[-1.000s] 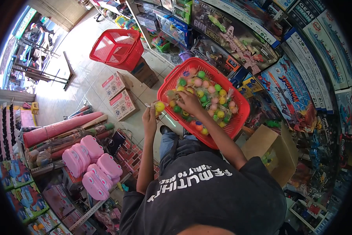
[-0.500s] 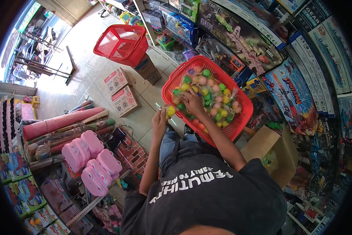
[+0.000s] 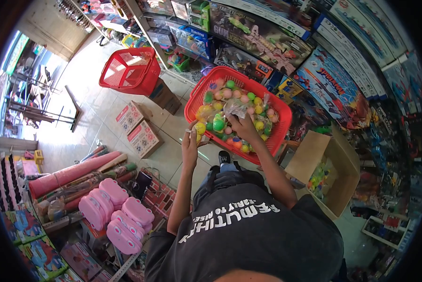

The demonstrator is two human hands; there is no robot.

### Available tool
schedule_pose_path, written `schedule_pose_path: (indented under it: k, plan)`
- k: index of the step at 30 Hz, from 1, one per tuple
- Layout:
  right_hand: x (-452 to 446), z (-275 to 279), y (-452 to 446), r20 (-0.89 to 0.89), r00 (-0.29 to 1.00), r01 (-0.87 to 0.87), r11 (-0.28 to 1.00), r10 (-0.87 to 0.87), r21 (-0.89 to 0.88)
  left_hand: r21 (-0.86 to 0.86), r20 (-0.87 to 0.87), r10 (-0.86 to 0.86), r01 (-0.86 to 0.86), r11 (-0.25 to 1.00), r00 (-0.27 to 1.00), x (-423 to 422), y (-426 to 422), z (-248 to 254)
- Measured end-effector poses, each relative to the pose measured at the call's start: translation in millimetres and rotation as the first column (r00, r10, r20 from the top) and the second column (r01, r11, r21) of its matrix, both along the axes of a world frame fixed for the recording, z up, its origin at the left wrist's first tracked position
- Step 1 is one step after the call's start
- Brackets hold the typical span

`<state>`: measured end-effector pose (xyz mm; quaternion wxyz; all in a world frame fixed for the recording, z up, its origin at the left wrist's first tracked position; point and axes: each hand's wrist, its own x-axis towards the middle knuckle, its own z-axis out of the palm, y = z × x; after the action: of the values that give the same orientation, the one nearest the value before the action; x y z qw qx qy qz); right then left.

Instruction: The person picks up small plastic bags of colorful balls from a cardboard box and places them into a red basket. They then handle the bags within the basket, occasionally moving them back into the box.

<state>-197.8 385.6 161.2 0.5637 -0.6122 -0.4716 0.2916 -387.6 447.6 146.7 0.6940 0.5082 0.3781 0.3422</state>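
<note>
A red plastic basket (image 3: 282,134) holds many small bagged balls in green, yellow, pink and orange. Over the basket's near side, my right hand (image 3: 241,126) is closed on a clear plastic bag (image 3: 236,108); a green ball (image 3: 218,123) shows just left of it. My left hand (image 3: 190,139) is at the basket's left edge, its fingers pinching a bagged yellow ball (image 3: 200,128).
An open cardboard box (image 3: 309,155) with more colourful balls stands at the right. A second red basket (image 3: 145,87) rests on a carton, near two white-and-red boxes (image 3: 145,137). Pink cases (image 3: 126,225) and rolls (image 3: 74,175) lie left. Toy shelves line the right.
My right hand has lifted a clear bag up from among the balls. My left hand still holds the yellow ball. The view has shifted, showing more of the cardboard box.
</note>
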Motion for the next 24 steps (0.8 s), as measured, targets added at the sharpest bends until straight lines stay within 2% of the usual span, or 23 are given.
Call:
schedule_pose_path:
  k: [1,2,4,8,9,11,12,15,16,19,22,24]
  plan:
    - [-3.2,7.8,-7.7,-0.125,0.992,-0.011,0.999,0.007,-0.036,-0.022,0.015,-0.022,0.023,1.0,1.0,0.0,-1.4,3.7]
    - [-6.3,11.0,-15.7,-0.119,0.993,0.001,0.999,-0.006,-0.034,-0.019,0.021,-0.035,0.036,0.999,0.999,-0.3,-3.1,5.7]
    - [-13.5,15.1,-32.1,-0.283,0.959,-0.034,0.993,0.001,-0.112,-0.113,0.053,-0.14,0.145,0.983,0.989,-0.3,-7.5,9.6]
    - [-39.9,17.1,-58.6,-0.303,0.951,0.062,0.998,-0.062,-0.008,-0.234,0.12,-0.289,0.31,0.922,0.95,-0.4,-29.1,20.6]
    - [-46.7,16.7,-65.8,-0.35,0.935,0.063,0.998,-0.053,0.018,-0.238,0.12,-0.31,0.33,0.913,0.943,-1.7,-35.6,18.7]
    - [-59.5,15.8,-81.7,-0.442,0.896,0.076,0.994,-0.035,0.076,-0.348,0.239,-0.318,0.386,0.854,0.918,-4.9,-51.6,12.7]
    - [-64.4,21.8,-92.1,-0.472,0.88,0.073,0.997,-0.053,0.025,-0.362,0.258,-0.326,0.404,0.84,0.909,-5.2,-60.0,10.8]
    - [-72.6,10.1,-121.7,-0.443,0.893,0.103,0.994,-0.072,0.046,-0.286,0.182,-0.509,0.541,0.791,0.841,-4.6,-79.7,10.1]
    - [-67.7,7.2,-135.9,-0.412,0.911,0.004,0.997,-0.034,-0.074,-0.289,0.177,-0.535,0.563,0.774,0.826,-3.2,-86.8,12.2]
    - [-75.7,12.5,-165.1,-0.465,0.874,0.148,0.989,-0.141,-0.022,-0.258,0.099,-0.624,0.625,0.736,0.775,0.5,-105.4,11.1]
    - [-78.4,11.3,-189.9,-0.492,0.841,0.28,0.959,-0.224,0.041,-0.285,0.141,-0.652,0.661,0.694,0.745,10.5,-123.8,12.9]
    - [-76.6,6.9,-207.0,-0.529,0.803,0.332,0.943,-0.274,0.016,-0.288,0.152,-0.665,0.676,0.678,0.731,17.7,-137.4,15.3]
